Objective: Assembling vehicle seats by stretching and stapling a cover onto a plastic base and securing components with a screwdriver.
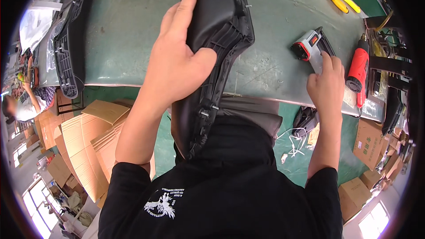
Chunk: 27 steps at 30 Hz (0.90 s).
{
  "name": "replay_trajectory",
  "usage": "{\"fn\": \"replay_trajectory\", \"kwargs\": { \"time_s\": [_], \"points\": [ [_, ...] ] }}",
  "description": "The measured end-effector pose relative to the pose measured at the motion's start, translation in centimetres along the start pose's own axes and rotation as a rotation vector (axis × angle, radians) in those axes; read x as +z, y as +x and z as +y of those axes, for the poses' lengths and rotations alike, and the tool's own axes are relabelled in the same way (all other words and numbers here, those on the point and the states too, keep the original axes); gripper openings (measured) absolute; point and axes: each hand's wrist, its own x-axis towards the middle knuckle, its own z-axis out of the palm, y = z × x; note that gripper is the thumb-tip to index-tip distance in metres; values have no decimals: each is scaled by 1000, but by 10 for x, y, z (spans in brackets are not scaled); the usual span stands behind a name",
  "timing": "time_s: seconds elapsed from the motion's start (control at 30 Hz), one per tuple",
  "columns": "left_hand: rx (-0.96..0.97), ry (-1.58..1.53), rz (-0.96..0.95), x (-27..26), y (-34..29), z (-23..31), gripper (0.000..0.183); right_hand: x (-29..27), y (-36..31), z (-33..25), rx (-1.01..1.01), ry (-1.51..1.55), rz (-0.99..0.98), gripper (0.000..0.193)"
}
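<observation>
A long black padded trim panel (212, 11) lies across the table's front edge, its near end by my lap. Ribbed plastic and several metal studs show along its right side. My left hand (177, 66) grips the panel by its left part, fingers stretched along the edge and thumb over the padded face. To the right, my right hand (326, 81) is closed around the handle of a grey and red staple gun (313, 46), whose head points away to the left. The gun rests at the table and stands apart from the panel.
On the green table (128, 31) a similar black panel (74, 44) sits at the left. A red heat gun (358, 64) and a yellow-handled screwdriver (336, 2) lie at the right. Cardboard (84, 141) is stacked left below the table. Another person (31, 106) is far left.
</observation>
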Motion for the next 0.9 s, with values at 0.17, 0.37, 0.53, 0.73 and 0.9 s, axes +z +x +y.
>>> {"fn": "replay_trajectory", "kwargs": {
  "time_s": [0.17, 0.37, 0.53, 0.73, 0.9],
  "points": [
    [56, 13, 18, 0, -1, -3, 94, 19, -7, 21, 107, -155, -330, 59],
    [84, 156, 40, 5, -2, 6, 94, 10, 10, 10, 380, 60, -375, 47],
    [-3, 247, -33, -10, -2, 30, 91, -55, 25, -32, 433, 404, -513, 33],
    [-107, 132, -135, -18, 4, 38, 95, -74, 23, -85, 493, 926, -846, 25],
    [-118, 78, -114, -21, 8, 38, 95, -65, 31, -91, 266, 781, -800, 18]
  ]
}}
